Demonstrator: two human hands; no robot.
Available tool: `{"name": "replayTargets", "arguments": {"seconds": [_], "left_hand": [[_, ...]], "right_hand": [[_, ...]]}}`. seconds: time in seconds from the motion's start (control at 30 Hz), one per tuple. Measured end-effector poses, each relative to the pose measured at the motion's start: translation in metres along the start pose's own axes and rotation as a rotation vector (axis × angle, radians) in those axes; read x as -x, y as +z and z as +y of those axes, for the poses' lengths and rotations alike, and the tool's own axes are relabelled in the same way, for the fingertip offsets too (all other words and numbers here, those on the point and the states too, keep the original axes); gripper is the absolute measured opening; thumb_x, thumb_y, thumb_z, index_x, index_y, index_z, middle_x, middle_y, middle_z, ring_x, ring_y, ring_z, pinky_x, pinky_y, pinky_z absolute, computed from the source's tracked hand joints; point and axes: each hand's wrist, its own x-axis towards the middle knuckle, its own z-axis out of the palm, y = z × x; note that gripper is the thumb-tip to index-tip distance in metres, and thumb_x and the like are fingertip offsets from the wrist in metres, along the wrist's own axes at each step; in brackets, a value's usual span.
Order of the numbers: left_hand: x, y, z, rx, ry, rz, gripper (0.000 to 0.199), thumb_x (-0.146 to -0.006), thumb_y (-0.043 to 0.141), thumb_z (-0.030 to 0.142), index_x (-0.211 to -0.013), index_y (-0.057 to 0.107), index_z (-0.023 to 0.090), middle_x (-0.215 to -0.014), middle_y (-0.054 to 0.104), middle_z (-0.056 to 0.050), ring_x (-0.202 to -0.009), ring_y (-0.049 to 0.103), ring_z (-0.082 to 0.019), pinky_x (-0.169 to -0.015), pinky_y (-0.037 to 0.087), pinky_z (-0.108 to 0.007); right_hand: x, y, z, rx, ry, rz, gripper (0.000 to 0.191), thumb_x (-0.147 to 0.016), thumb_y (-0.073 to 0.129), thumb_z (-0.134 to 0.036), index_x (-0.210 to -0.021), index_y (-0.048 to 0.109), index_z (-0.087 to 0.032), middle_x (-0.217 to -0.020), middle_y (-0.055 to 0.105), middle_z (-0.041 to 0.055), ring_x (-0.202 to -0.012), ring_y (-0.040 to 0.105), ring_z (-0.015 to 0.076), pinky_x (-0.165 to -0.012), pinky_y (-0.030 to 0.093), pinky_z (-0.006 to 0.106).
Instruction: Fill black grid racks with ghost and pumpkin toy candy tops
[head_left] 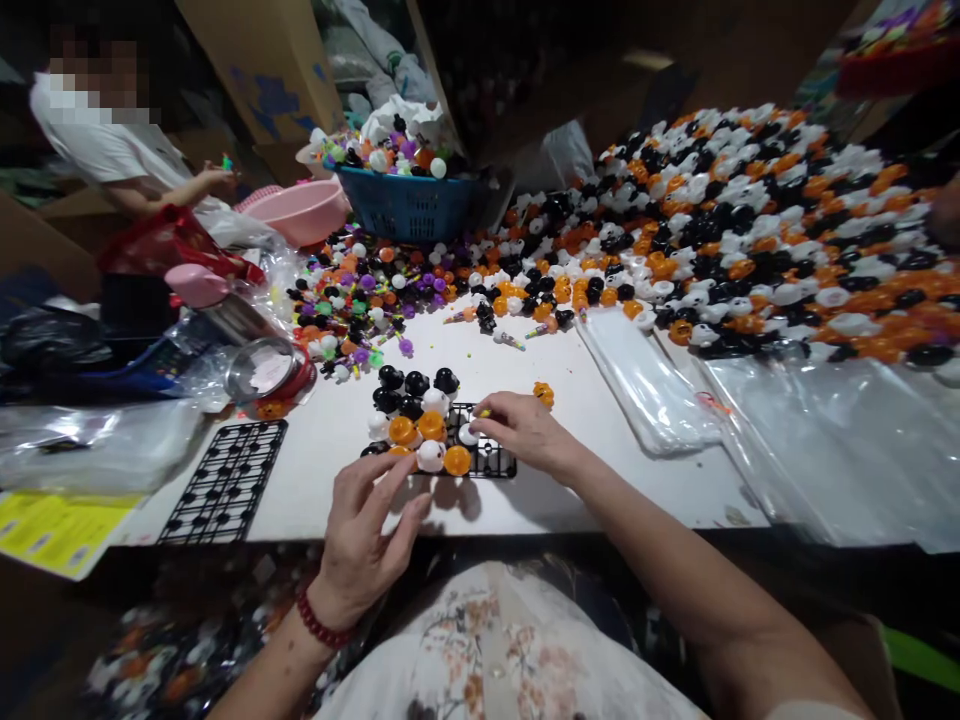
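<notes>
A black plastic grid tray (491, 470) lies at the table's near edge. Black, white and orange toy figures stand in rows over its left and middle part, among them an orange pumpkin (457, 460) and a white ghost-like figure (430, 457) at the front. My left hand (367, 525) has its fingers apart, the index fingertip at the front row beside the white figure. At the tray's right part, my right hand (529, 430) pinches a small white figure (469, 434) between thumb and fingers. A single orange figure (544, 394) lies just beyond that hand.
A second grid tray (225, 480) lies left. Heaped figures (750, 220) cover the back right; small colourful toys (367, 290) lie before a blue basket (409, 205). Clear plastic bags (645, 380) lie right. A tumbler (225, 300) stands left; a person (120, 150) works beyond.
</notes>
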Motion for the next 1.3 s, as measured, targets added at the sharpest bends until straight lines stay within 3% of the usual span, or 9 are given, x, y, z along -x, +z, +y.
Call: {"name": "replayTargets", "arguments": {"seconds": [0.17, 0.3, 0.43, 0.57, 0.7, 0.83, 0.97, 1.2, 1.3], "left_hand": [[-0.025, 0.010, 0.001, 0.024, 0.104, -0.177, 0.063, -0.088, 0.063, 0.019, -0.147, 0.040, 0.024, -0.136, 0.055, -0.012, -0.129, 0.049, -0.029, -0.109, 0.043, -0.051], [-0.036, 0.017, 0.002, -0.013, 0.156, -0.244, 0.070, -0.091, 0.060, 0.023, -0.153, 0.029, 0.018, -0.145, 0.050, -0.015, -0.135, 0.044, -0.030, -0.113, 0.040, -0.050], [-0.042, 0.025, 0.000, -0.112, 0.205, -0.256, 0.068, -0.094, 0.056, 0.026, -0.154, 0.026, 0.016, -0.149, 0.048, -0.015, -0.138, 0.042, -0.029, -0.112, 0.040, -0.048], [-0.044, 0.032, -0.005, -0.196, 0.257, -0.233, 0.053, -0.095, 0.054, 0.024, -0.146, 0.042, 0.016, -0.141, 0.058, -0.012, -0.132, 0.048, -0.029, -0.110, 0.037, -0.048], [-0.044, 0.034, -0.005, -0.190, 0.260, -0.202, 0.039, -0.094, 0.055, 0.021, -0.133, 0.055, 0.015, -0.132, 0.064, -0.012, -0.128, 0.053, -0.029, -0.107, 0.038, -0.048], [-0.044, 0.033, -0.003, -0.201, 0.257, -0.188, 0.039, -0.095, 0.054, 0.021, -0.133, 0.055, 0.015, -0.131, 0.064, -0.012, -0.127, 0.054, -0.028, -0.106, 0.039, -0.047], [-0.043, 0.033, -0.003, -0.214, 0.257, -0.187, 0.043, -0.096, 0.053, 0.020, -0.138, 0.052, 0.017, -0.131, 0.064, -0.012, -0.126, 0.054, -0.026, -0.106, 0.039, -0.046], [-0.043, 0.031, -0.002, -0.153, 0.248, -0.200, 0.031, -0.094, 0.056, 0.019, -0.124, 0.062, 0.019, -0.127, 0.066, -0.012, -0.125, 0.054, -0.027, -0.106, 0.041, -0.048], [-0.044, 0.030, -0.001, -0.135, 0.227, -0.235, 0.032, -0.094, 0.056, 0.020, -0.125, 0.061, 0.018, -0.129, 0.064, -0.012, -0.127, 0.053, -0.027, -0.108, 0.039, -0.048]], "right_hand": [[-0.018, 0.016, -0.007, 0.115, -0.131, -0.125, 0.020, -0.097, 0.055, -0.028, -0.084, 0.067, -0.018, -0.080, 0.063, 0.0019, -0.073, 0.054, 0.0134, -0.070, 0.038, 0.025], [-0.019, 0.024, -0.005, 0.117, -0.208, -0.105, 0.033, -0.103, 0.040, -0.028, -0.083, 0.065, -0.017, -0.082, 0.059, 0.0035, -0.077, 0.054, 0.0146, -0.077, 0.043, 0.027], [-0.014, 0.029, -0.003, -0.017, -0.126, -0.130, 0.035, -0.103, 0.035, -0.029, -0.091, 0.066, -0.018, -0.088, 0.064, 0.0037, -0.082, 0.058, 0.0155, -0.081, 0.046, 0.029], [-0.016, 0.028, 0.003, -0.168, -0.023, -0.134, 0.031, -0.103, 0.037, -0.030, -0.117, 0.063, -0.022, -0.098, 0.070, 0.0019, -0.089, 0.064, 0.0148, -0.082, 0.048, 0.027], [-0.052, 0.007, 0.027, 0.150, -0.047, -0.012, 0.026, -0.101, 0.045, -0.030, -0.106, 0.068, -0.020, -0.099, 0.071, 0.0054, -0.092, 0.063, 0.0180, -0.086, 0.047, 0.030], [-0.106, -0.023, 0.065, 0.572, 0.216, 0.165, 0.026, -0.099, 0.048, -0.026, -0.110, 0.068, -0.012, -0.116, 0.063, 0.0179, -0.101, 0.059, 0.0245, -0.086, 0.046, 0.033], [-0.136, -0.037, 0.089, 0.638, 0.314, 0.187, 0.019, -0.091, 0.055, -0.013, -0.100, 0.070, -0.007, -0.117, 0.060, 0.0236, -0.103, 0.060, 0.0286, -0.085, 0.046, 0.034], [-0.105, -0.018, 0.081, 0.519, 0.360, 0.169, 0.022, -0.096, 0.046, -0.018, -0.108, 0.064, -0.013, -0.106, 0.069, 0.0142, -0.097, 0.065, 0.0220, -0.079, 0.046, 0.028], [-0.072, -0.004, 0.072, 0.240, 0.340, 0.140, 0.021, -0.097, 0.042, -0.024, -0.105, 0.061, -0.019, -0.101, 0.072, 0.0055, -0.083, 0.066, 0.0154, -0.071, 0.047, 0.025]]}}
